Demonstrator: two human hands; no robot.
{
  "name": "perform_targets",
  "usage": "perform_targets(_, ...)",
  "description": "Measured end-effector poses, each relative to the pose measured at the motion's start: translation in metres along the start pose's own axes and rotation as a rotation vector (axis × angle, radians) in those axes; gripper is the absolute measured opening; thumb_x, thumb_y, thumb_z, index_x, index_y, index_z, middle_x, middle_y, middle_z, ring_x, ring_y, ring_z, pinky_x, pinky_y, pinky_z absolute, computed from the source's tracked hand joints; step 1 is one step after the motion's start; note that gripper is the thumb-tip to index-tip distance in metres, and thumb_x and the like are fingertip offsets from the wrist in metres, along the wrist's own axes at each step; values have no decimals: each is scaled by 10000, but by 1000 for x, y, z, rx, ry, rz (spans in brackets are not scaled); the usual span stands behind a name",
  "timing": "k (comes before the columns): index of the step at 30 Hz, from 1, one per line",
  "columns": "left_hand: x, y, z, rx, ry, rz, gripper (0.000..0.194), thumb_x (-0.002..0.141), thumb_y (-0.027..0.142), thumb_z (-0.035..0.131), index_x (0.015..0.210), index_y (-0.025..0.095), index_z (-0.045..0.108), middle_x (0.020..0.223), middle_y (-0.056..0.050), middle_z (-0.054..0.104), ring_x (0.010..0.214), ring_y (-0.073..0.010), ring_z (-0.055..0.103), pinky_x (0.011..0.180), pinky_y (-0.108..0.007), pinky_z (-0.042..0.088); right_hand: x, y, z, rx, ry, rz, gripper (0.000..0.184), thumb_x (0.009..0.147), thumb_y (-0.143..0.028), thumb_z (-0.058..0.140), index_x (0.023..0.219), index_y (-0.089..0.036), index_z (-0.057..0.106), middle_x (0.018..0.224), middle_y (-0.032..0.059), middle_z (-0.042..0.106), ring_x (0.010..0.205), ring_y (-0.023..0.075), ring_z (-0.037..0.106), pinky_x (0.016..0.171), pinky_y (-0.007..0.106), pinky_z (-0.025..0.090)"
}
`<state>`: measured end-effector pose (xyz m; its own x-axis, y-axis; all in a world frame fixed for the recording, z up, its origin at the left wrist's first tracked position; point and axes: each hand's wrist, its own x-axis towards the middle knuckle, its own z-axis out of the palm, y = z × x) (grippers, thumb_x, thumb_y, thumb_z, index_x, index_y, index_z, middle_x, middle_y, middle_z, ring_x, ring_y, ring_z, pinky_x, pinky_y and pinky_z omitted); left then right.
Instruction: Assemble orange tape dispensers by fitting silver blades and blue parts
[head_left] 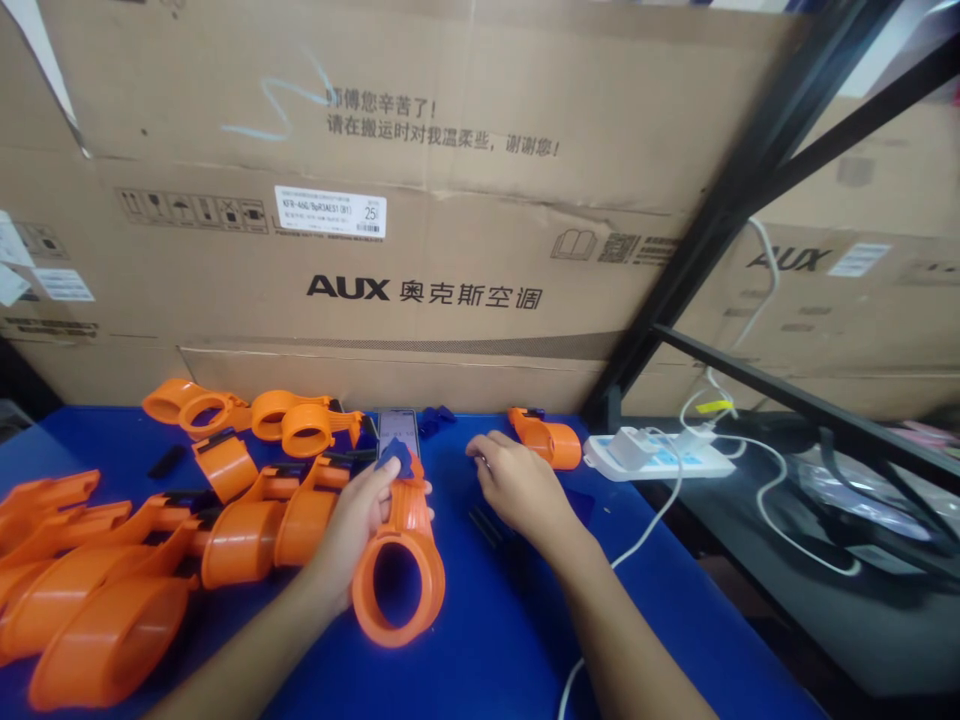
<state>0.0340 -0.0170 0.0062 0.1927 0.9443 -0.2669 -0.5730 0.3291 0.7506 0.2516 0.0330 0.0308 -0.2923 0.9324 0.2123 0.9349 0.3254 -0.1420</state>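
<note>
Work in progress at a blue table (480, 650). The left hand (365, 510) grips the handle of an orange ring (411, 512), its thumb pressing a blue piece (397, 457) at the handle's far end; the ring's opening hangs toward the viewer. The right hand (525, 482) is apart from it, fingers bent close together above black strips (487, 525); whether they pinch anything cannot be told. The held ring appears partway through handling, though whether the blue piece is fixed is unclear. Other rings (240, 545) lie at left, several with black parts at their handles, and a single ring (559, 443) lies beyond the right hand; which are finished cannot be judged.
</note>
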Motion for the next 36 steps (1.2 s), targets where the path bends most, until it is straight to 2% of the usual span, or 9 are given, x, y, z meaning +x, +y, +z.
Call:
perform_targets(4, 1, -1, -1, -2, -5, 14, 479, 817, 535, 785, 1045, 136, 652, 961, -148, 776, 732, -267, 753, 621, -349, 598, -1, 0, -6, 280, 323, -55, 243, 1023, -215, 454, 1071, -204, 692, 1086, 119, 698, 970, 250, 670, 877, 364, 497)
perform_targets(7, 0, -1, -1, -23, -3, 33, 479, 813, 531, 791, 1065, 149, 650, 981, -143, 778, 743, -275, 758, 619, -355, 598, -1, -7, -6, 683, 648, -40, 175, 1017, -318, 552, 1057, -223, 693, 1033, 100, 711, 954, 249, 672, 881, 391, 535)
perform_targets(9, -2, -1, -1, -51, -14, 42, 483, 808, 521, 801, 1088, 155, 654, 990, -137, 779, 770, -285, 764, 640, -363, 604, -1, -16, -1, 989, 734, 1, 172, 969, -362, 652, 1076, -233, 690, 1014, 79, 724, 937, 241, 686, 850, 383, 560)
perform_targets(14, -7, -3, -1, -98, -51, 12, 468, 788, 506, 824, 1053, 155, 665, 862, -117, 775, 817, -323, 777, 717, -399, 616, 5, -37, 20, 1343, 554, 60, 224, 896, -410, 752, 1017, -226, 710, 978, 60, 752, 921, 214, 706, 848, 349, 571)
perform_targets(18, -6, -4, -1, -114, -56, 9, 476, 785, 497, 829, 1072, 155, 662, 860, -114, 778, 823, -328, 779, 742, -414, 619, 7, -46, 37, 1381, 486, 103, 296, 884, -425, 763, 1095, -225, 706, 1091, 78, 766, 928, 219, 721, 862, 360, 576)
perform_targets(22, -3, -4, -4, -141, -72, 28, 470, 802, 468, 817, 1115, 150, 668, 899, -125, 788, 850, -321, 779, 751, -402, 623, 3, -53, 42, 1321, 285, 86, 456, 884, -455, 758, 1276, -228, 705, 1177, 91, 761, 923, 230, 725, 828, 369, 589)
perform_targets(28, -3, -2, -7, -146, -122, 13, 498, 814, 460, 784, 1166, 122, 683, 956, -161, 792, 898, -341, 777, 762, -430, 633, -4, -59, 34, 1425, 16, 90, 472, 961, -510, 648, 1349, -246, 691, 1054, 46, 779, 782, 170, 699, 698, 304, 581)
perform_targets(32, -2, 0, -5, -184, -118, 56, 499, 804, 421, 793, 1214, 166, 665, 1024, -142, 789, 971, -338, 767, 809, -437, 630, -4, -55, 31, 1490, 4, 75, 453, 933, -423, 715, 1352, -257, 673, 1129, 59, 773, 809, 162, 716, 746, 309, 602)
perform_targets(36, 2, 1, -4, -223, -107, 121, 463, 816, 434, 773, 1192, 191, 657, 1052, -130, 778, 1013, -332, 754, 839, -442, 622, -3, -46, 20, 1479, 110, -4, 498, 922, -386, 737, 1398, -276, 638, 1347, 94, 712, 1052, 242, 749, 978, 440, 594)
